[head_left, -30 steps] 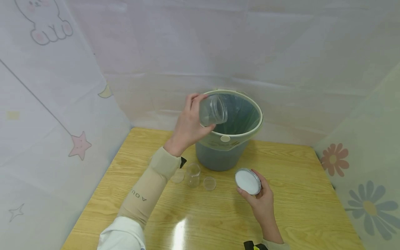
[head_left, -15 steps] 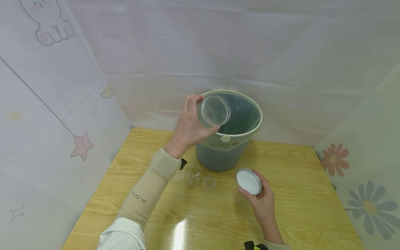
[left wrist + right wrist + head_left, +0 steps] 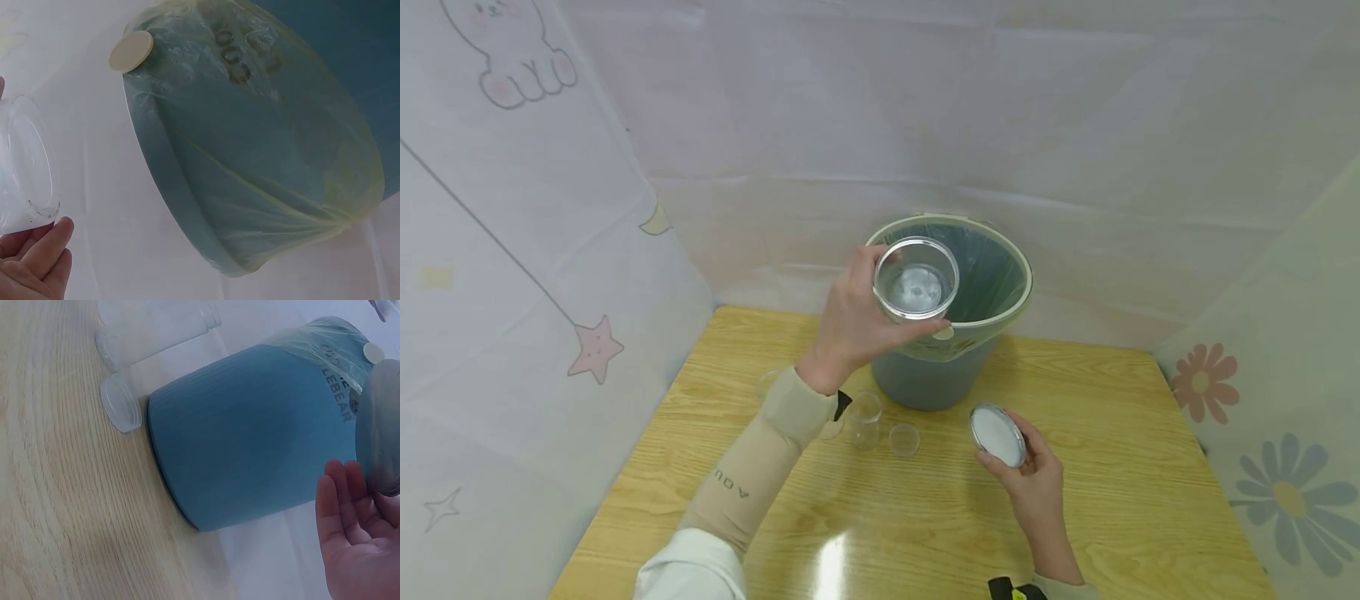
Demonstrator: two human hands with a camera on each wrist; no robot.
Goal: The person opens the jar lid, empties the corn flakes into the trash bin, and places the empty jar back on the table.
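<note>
My left hand (image 3: 853,325) grips a clear plastic jar (image 3: 917,283) by its side, thumb on the near side. The jar's round mouth faces up toward the head camera, and its bottom shows through with no contents visible. It is held above the front left rim of a blue-grey bin (image 3: 925,383). In the left wrist view the jar's base (image 3: 31,162) shows at the left edge. My right hand (image 3: 1033,483) pinches a round silver-rimmed lid (image 3: 997,435), white face tilted up, right of the bin and above the table; its grey outer side (image 3: 379,425) shows in the right wrist view.
A translucent liner bag (image 3: 250,156) folds over the bin's rim. Before the bin stand a second clear jar (image 3: 867,421) and a clear lid (image 3: 904,440). More clear round pieces (image 3: 767,383) lie partly behind the left forearm on the wooden table (image 3: 887,525). Fabric walls surround the table.
My left hand has turned the jar from mouth toward the bin to mouth up, and moved slightly nearer. My right hand with the lid has shifted only a little right, the lid tilting slightly.
</note>
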